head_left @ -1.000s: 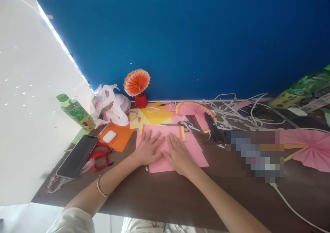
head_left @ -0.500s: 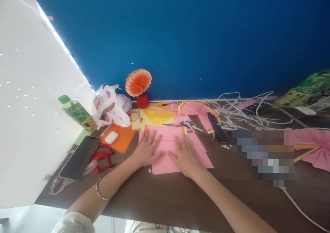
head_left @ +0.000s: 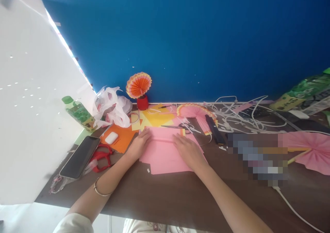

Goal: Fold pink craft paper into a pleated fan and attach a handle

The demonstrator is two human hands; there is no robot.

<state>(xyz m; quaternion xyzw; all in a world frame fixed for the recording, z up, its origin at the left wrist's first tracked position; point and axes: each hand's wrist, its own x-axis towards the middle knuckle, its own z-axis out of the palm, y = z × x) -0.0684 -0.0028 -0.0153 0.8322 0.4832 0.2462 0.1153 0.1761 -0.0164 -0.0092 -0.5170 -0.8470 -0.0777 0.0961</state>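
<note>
A pink paper sheet (head_left: 165,154) lies on the table in front of me, over other pink sheets. Near its far edge runs a folded strip (head_left: 166,134) with orange and yellow at its ends. My left hand (head_left: 139,145) has its fingers drawn together at the strip's left end, thumb mostly hidden. At the right end, my right hand (head_left: 189,152) holds the strip's near edge, fingers close together. Just beyond the paper lie scissors (head_left: 171,126), partly among white paper scraps.
A phone (head_left: 79,157), a red strap (head_left: 101,159) and a white earphone case (head_left: 111,137) lie left. Behind stand a paper-fan flower in a red pot (head_left: 142,103) and a plastic bag (head_left: 113,105). White cables (head_left: 247,123) and a pink fan (head_left: 314,150) are right.
Both hands were spread flat on the pink paper. Their fingers have since drawn together at the folded strip's ends; the left hand has shifted outward to the left.
</note>
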